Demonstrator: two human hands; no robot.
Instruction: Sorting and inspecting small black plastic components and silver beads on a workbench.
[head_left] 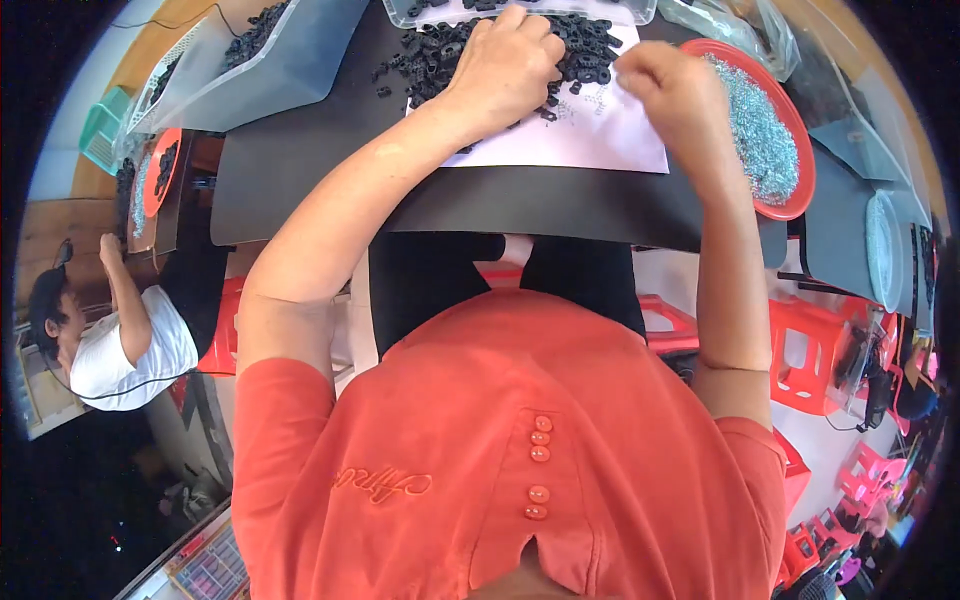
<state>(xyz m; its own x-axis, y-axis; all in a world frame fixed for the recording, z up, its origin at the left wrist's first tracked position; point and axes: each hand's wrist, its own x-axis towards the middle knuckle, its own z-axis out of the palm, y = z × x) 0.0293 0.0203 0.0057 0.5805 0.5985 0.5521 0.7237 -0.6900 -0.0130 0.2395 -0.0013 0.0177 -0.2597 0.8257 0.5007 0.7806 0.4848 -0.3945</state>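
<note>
A pile of small black plastic parts lies on a white sheet of paper on the dark table. My left hand is over this pile, its fingers curled together; whatever they hold is hidden beneath them. To the right, my right hand is closed with thumb and forefinger pinched, and I cannot make out what is between them. Between the hands, a few tiny shiny pieces are scattered on the paper. Beside my right hand sits a red round tray full of small silvery-blue pieces.
A translucent bin holding black parts stands at the left, and a clear tray lies at the far edge. Red plastic stools are on the floor at right. A person in a white shirt sits at another table on the left.
</note>
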